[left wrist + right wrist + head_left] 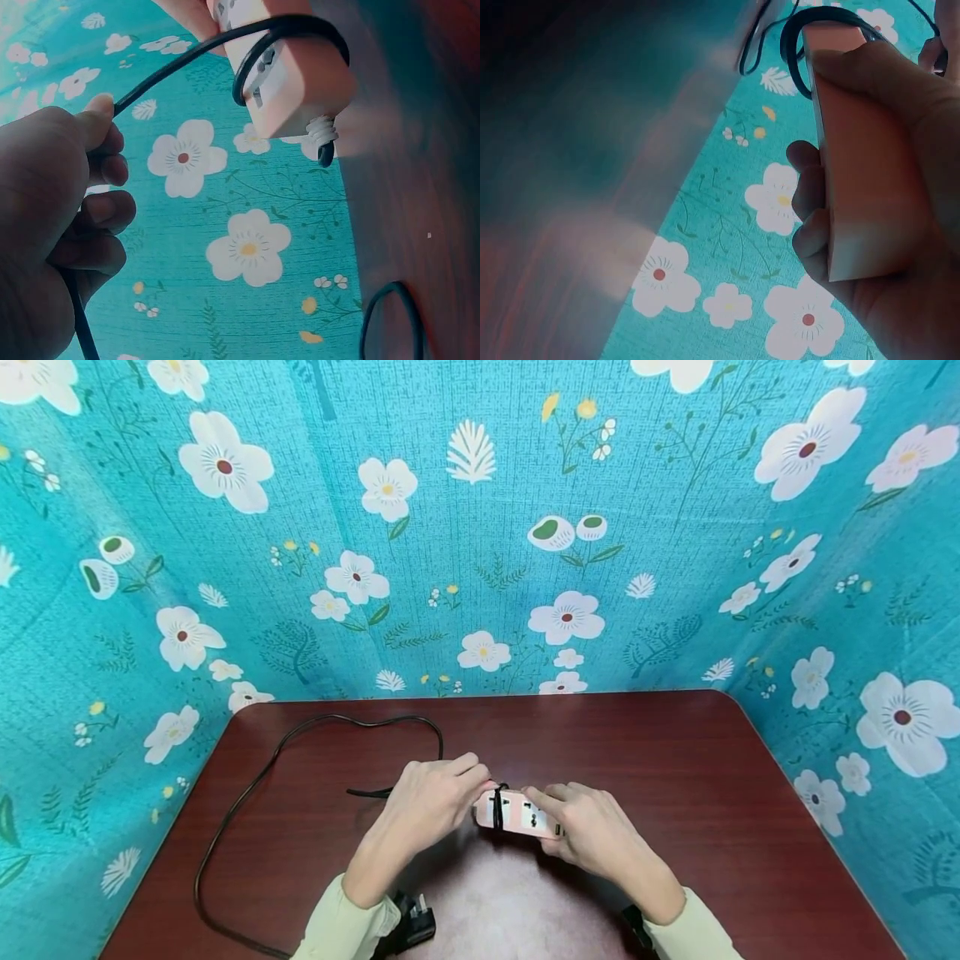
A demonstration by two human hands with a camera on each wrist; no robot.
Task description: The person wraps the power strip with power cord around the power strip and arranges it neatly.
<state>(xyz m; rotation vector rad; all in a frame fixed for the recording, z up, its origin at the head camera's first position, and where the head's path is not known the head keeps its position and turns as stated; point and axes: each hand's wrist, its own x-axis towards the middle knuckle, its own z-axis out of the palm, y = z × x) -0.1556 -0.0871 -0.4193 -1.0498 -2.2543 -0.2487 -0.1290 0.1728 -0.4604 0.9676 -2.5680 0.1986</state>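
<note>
A pink and white power strip (517,814) is held above the table, with its black cord (180,64) looped round one end. My right hand (596,831) grips the other end; in the right wrist view, its thumb lies along the pink back (870,180) and its fingers curl round the edge. My left hand (431,797) is at the wound end. Seen from the left wrist, its thumb and fingers pinch the cord, drawn out from the strip, and the cord's tail hangs below that hand.
The rest of the cord curves over the left side of the dark red table (712,793). A black plug (418,927) with metal pins lies beside the left forearm. Blue flowered cloth (495,510) surrounds the table's back and sides.
</note>
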